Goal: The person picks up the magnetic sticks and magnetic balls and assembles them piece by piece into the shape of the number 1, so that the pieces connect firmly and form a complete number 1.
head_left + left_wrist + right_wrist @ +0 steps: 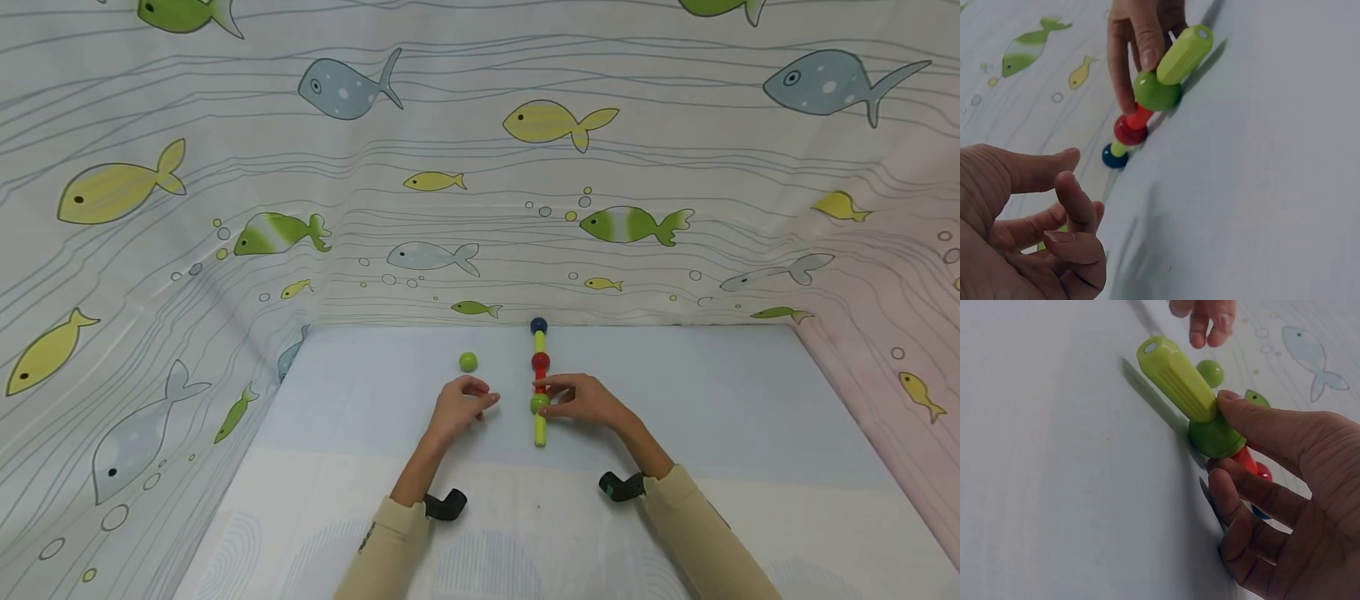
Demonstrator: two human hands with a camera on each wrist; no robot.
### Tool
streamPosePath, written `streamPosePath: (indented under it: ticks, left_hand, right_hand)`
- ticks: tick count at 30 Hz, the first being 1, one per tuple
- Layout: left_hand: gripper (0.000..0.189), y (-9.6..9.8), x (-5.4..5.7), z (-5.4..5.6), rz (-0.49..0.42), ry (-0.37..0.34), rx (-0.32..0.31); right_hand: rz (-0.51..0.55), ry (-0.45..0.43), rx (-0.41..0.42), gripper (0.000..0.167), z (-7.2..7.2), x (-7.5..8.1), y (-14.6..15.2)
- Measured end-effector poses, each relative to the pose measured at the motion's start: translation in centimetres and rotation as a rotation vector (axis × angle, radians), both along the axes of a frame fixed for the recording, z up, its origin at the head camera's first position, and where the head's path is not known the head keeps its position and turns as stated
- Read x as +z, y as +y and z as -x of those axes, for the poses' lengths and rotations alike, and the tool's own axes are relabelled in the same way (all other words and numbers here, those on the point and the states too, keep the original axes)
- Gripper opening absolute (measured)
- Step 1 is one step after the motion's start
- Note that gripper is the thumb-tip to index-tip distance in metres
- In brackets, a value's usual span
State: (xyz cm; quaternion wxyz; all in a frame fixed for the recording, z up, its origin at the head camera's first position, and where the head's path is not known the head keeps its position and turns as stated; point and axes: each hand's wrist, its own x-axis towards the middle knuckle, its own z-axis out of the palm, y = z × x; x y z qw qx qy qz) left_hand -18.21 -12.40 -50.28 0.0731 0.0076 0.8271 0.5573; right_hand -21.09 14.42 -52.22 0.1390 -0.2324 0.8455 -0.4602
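A straight chain of toy balls and rods lies on the table. From the near end it runs as a yellow-green rod (540, 432), a green ball (1213, 439), a red rod (540, 377), a red ball (541, 361), a short yellow rod (540, 342) and a dark blue ball (538, 326). My right hand (588, 402) pinches the chain around the green ball, thumb on its near side. To the chain's left, my left hand (459, 408) hovers with loosely bent fingers, holding nothing. A loose green ball (468, 362) lies just beyond it.
The pale table (697, 392) meets a fish-patterned cloth (360, 287) at the back and along both sides. A black curved piece (447, 505) sticks out at the left cuff, and a similar black piece (621, 487) at the right one.
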Motion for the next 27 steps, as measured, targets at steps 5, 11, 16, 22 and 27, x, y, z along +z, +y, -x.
streamPosePath:
  ticks: [5,11,16,22,27]
  left_hand:
    - [0.031,-0.6,0.1,0.9,-0.022,0.016,0.057]
    - [0.033,-1.4,-0.2,2.1,-0.043,0.02,0.127]
    - [0.032,-2.0,-0.4,3.0,-0.054,0.05,0.173]
    - [0.03,-2.2,-0.7,4.0,-0.089,0.076,0.227]
    - [0.03,-2.1,-0.8,4.6,-0.096,0.072,0.259]
  right_hand:
    - [0.006,0.005,0.008,0.051,0.1,0.0,0.0]
    - [0.027,-0.011,0.012,0.051,0.2,-0.4,0.1]
    - [0.047,-0.01,0.018,0.052,0.2,-0.5,0.2]
    - [0.03,-0.003,0.013,0.051,0.2,-0.4,0.3]
    - [0.035,-0.002,0.026,0.051,0.2,-0.4,0.3]
